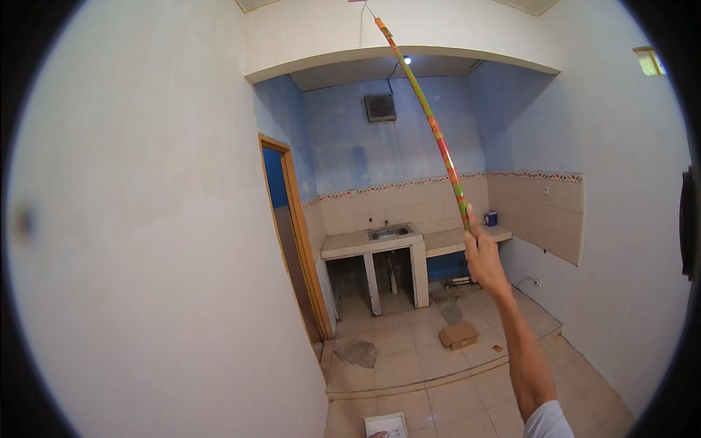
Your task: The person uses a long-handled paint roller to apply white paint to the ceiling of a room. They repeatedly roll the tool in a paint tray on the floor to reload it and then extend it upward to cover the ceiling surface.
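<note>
My right hand (483, 255) is raised and wrapped round the lower part of a long pole (437, 131) with a red, green and orange patterned cover. The pole slants up and away to the left, toward the white beam (467, 33). A bent metal wire (369, 9) comes out of its top end, with a bit of something pinkish cut off by the upper edge; it looks like a paint roller frame. At the bottom edge is a white tray (394, 423), cut off by the picture. A fingertip of my left hand (377, 435) lies over it; the other fingers are hidden.
A white wall (146, 219) runs close on the left, beside a wooden door frame (298, 233). Beyond a low floor step (423, 383) stand a tiled counter with a sink (391, 233), a cardboard box (458, 336) and a blue can (491, 218). A lit bulb (407, 60) hangs behind the beam.
</note>
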Tool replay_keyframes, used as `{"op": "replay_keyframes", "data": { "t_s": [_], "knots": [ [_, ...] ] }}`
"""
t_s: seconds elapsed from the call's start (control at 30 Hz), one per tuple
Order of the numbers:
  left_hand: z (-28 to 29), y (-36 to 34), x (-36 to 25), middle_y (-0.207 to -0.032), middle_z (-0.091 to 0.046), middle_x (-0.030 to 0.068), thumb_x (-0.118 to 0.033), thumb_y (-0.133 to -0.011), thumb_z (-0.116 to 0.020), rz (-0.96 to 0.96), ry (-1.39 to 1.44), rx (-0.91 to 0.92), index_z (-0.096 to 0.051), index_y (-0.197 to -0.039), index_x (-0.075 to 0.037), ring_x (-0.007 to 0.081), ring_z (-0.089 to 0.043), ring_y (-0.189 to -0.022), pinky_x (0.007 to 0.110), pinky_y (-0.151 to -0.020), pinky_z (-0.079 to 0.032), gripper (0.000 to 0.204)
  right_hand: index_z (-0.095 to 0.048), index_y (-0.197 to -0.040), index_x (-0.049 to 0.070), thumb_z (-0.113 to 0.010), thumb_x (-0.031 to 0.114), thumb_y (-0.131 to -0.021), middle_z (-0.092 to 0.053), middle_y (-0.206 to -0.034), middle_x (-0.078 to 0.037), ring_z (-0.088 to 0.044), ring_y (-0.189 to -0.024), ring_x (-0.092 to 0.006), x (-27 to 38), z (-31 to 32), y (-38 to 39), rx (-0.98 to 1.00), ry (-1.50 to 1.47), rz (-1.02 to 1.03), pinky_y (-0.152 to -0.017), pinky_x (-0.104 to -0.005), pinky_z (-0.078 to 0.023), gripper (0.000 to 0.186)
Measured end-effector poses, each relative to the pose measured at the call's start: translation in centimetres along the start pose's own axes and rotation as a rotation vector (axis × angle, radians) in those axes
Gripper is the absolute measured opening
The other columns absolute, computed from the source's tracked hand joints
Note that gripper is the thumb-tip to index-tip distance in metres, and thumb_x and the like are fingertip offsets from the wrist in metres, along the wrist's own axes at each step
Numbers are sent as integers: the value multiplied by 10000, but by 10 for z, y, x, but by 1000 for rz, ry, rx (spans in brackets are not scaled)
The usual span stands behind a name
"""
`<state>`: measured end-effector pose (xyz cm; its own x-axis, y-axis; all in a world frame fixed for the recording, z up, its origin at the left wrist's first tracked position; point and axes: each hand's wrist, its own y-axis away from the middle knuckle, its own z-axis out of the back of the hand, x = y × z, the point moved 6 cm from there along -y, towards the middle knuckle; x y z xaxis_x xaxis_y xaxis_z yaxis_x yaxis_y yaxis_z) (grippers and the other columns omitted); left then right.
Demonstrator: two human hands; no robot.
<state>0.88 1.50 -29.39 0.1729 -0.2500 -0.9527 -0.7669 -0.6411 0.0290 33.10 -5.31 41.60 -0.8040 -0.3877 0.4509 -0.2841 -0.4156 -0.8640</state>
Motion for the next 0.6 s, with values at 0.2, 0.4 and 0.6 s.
{"op": "replay_keyframes", "data": {
  "t_s": [0.2,0.4,0.6],
  "knots": [
    [27,10,56,-1168,-650,121,-383,-927,-688,51,-172,-43,-428,-1410,-128,284,-652,-1010,458,-833,-545,604,-265,-1600,208,-424,185,-1017,-482,-655,-97,-499,-535,-180,44,45,-84,66,-28,-107,-548,-396,-486,605],
    [27,12,93,-1141,-648,116,-385,-917,-686,87,-401,-34,-445,-1361,-135,284,-645,-992,461,-828,-537,564,-284,-1598,238,-443,227,-1013,-467,-655,-1,-458,-449,-96,110,118,-128,73,0,-186,-367,-296,-423,606],
    [21,6,102,-1114,-646,112,-387,-908,-685,85,-574,14,-461,-1313,-141,285,-638,-975,463,-822,-530,524,-281,-1596,226,-433,252,-974,-451,-661,40,-404,-445,-18,169,198,-148,12,189,-164,-339,-210,-411,641]
  ]
}}
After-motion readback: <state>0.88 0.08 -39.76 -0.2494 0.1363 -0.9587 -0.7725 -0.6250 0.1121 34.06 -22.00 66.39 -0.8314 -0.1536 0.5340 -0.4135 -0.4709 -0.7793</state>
